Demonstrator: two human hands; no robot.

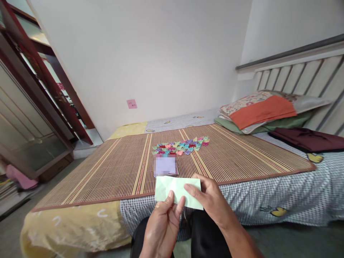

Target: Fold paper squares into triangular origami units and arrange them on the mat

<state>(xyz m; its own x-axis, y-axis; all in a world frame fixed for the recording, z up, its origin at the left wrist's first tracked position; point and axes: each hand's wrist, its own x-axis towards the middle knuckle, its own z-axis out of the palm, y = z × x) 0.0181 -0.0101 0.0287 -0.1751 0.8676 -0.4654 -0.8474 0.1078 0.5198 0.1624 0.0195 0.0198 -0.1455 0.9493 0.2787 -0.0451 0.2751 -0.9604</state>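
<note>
Both hands hold a pale green sheet of paper (177,190), creased and folded into a wide rectangle, above the front edge of the bed. My left hand (164,220) grips its lower edge, thumb on the near face. At the right end, my right hand (212,197) has its thumb on the near face and its fingers behind, partly hidden. Just beyond the sheet lies a stack of paper with a lilac sheet on top (165,165). Behind that stack, several small folded paper pieces in many colours (182,146) stand grouped on the striped mat (115,165).
Pillows (263,111) and a folded dark maroon cloth (309,139) lie at the right of the bed, by the headboard (301,77). A pink note (131,104) is on the wall. A cabinet (29,118) stands at the left. My knees are below the bed's edge.
</note>
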